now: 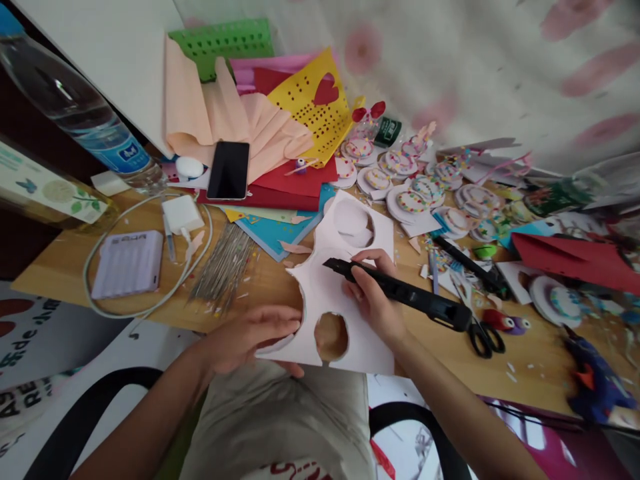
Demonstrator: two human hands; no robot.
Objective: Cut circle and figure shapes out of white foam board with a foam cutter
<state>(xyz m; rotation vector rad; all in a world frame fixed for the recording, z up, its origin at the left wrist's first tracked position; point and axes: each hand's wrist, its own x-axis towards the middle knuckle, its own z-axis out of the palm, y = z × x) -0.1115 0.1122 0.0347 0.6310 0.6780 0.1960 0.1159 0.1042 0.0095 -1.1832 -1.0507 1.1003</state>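
My right hand (373,297) is closed around a black utility knife (420,298), its blade end pointing left over a white foam sheet (367,343). The sheet has round holes cut through it and a curved, cut-away left side. At that lower left edge, my left hand (255,337) pinches the sheet, fingers above and thumb underneath. One hole near the front shows the wooden table (280,287) beneath. In the upper hole lies a white disc (350,223).
Decorated white discs (413,200), scissors (483,333) and a glue gun (595,380) lie to the right. Leftward are metal wires (225,263), a power bank (127,265) with cable, and a water bottle (80,107). A phone (229,171) rests on coloured paper at the back.
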